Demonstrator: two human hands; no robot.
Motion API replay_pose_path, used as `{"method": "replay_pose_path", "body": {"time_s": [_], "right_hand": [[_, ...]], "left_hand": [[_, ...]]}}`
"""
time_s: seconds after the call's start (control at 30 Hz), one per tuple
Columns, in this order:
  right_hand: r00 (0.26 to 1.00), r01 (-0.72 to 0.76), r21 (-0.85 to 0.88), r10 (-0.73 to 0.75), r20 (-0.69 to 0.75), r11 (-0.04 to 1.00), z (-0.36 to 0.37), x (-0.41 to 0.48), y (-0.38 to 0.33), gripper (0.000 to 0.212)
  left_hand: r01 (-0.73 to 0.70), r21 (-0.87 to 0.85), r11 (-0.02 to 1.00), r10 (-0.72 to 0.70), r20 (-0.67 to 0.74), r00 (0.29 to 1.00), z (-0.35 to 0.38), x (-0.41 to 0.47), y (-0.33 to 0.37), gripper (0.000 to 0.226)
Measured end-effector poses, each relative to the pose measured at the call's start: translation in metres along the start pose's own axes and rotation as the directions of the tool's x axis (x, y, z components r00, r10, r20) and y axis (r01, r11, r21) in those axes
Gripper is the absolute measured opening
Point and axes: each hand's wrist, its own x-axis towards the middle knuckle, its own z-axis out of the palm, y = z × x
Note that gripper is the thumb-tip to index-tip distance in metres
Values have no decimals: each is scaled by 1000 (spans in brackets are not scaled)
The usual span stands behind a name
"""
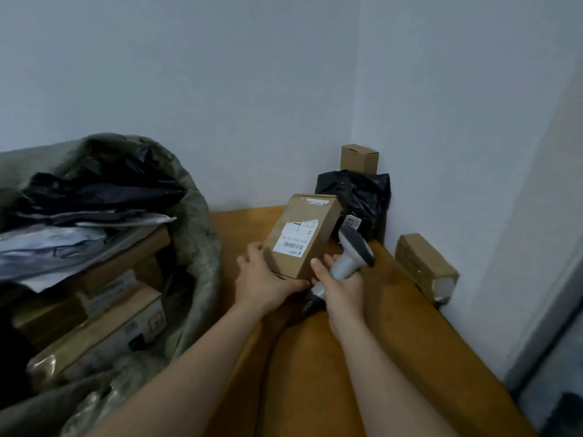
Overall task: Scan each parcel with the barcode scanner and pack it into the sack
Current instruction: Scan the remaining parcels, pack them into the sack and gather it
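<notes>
Holding the box up for a scan, with the scanner not yet on the label.
left hand curls round the box's near bottom edge, label side up; right hand wraps the scanner handle, thumb touching the box. Scanner head sits just right of the box and looks aimed away: swing it over the barcode and hold the label flat and steady. Box is matte cardboard with crisp edges; scanner is smooth grey plastic with a dark nose. Sack is coarse, floppy weave, left of the left hand.

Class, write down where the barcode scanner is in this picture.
In the head view, right of centre, the right hand grips the barcode scanner just right of the labelled parcel held by the left hand.
</notes>
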Motion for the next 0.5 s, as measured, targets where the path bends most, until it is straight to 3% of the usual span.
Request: {"method": "replay_pose_path", "body": {"time_s": [0.17, 0.3, 0.5], "right_hand": [[1000, 20, 18, -19, -21, 1000, -9, -57, 1, 63], [999, 28, 7, -28, -20, 1000, -13, -88, -1, 56], [997, 3, -38, -6, -81, 999, -21, -118, 0, 47]], "left_hand": [[2, -372, 928, -5, -8, 1000, -5, -67, -19, 88], [-67, -467, 882, 23, -99, 995, -8, -98, -26, 76], [-253, -522, 814, 174, -196, 965, -29, -102, -32, 55]]}}
